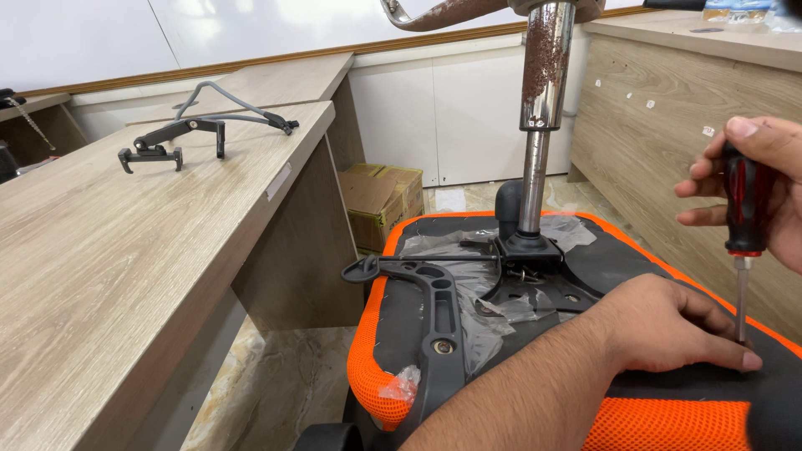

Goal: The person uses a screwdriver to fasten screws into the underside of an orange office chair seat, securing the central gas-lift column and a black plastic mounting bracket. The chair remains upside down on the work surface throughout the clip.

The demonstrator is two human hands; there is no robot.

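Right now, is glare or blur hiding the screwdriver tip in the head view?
Head view: even, soft light, no glare at the screwdriver; its tip sits behind the left hand fingers, hidden, not blurred. Only the chrome gas cylinder shows bright reflections.

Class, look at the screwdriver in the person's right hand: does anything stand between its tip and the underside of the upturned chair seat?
Nothing visible. The screwdriver in the right hand points straight down, its tip beside the left hand fingertips on the seat underside.
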